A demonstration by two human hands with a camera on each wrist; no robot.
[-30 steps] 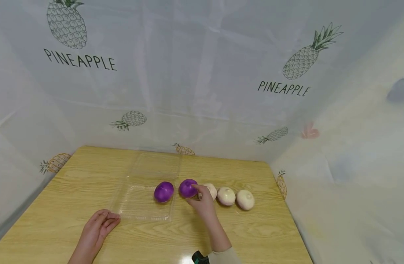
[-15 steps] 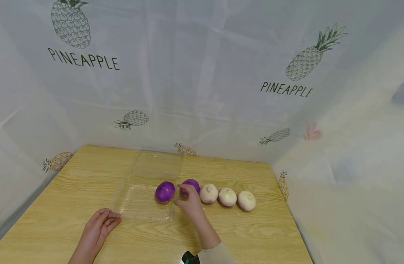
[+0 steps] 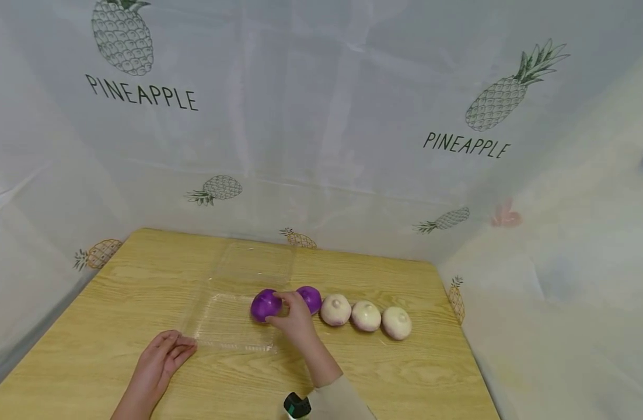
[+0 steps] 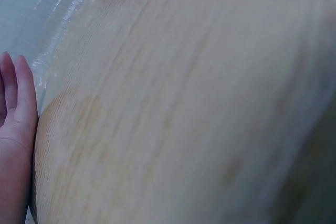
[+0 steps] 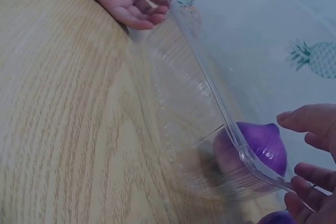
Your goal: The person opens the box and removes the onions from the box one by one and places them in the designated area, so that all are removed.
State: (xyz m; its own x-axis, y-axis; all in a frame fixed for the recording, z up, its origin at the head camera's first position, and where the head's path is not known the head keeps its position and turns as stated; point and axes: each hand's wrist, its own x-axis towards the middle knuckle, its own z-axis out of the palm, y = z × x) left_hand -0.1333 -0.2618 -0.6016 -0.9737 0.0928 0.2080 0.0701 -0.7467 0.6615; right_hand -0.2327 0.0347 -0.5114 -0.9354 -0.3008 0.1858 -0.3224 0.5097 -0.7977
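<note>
A clear plastic box (image 3: 222, 329) lies on the table with its lid opened back. My left hand (image 3: 156, 364) pinches the box's near left corner, seen best in the right wrist view. Inside the box, at its right end, sits a purple onion (image 3: 264, 306). My right hand (image 3: 297, 326) reaches over the right rim, thumb and fingers spread at that onion's right side. In the right wrist view a gap shows between the thumb and the onion. A second purple onion (image 3: 311, 298) is just outside the box, partly hidden behind the right hand.
In a row to the right of the second purple onion lie three whitish onions, the nearest one (image 3: 335, 310) beside it. The flat clear lid (image 3: 253, 261) extends toward the back edge. A pineapple-print curtain (image 3: 321, 146) hangs around the wooden table (image 3: 395, 379).
My right hand has moved left, from the second purple onion to the onion in the box. The left hand stays at the box corner. The view has shifted slightly.
</note>
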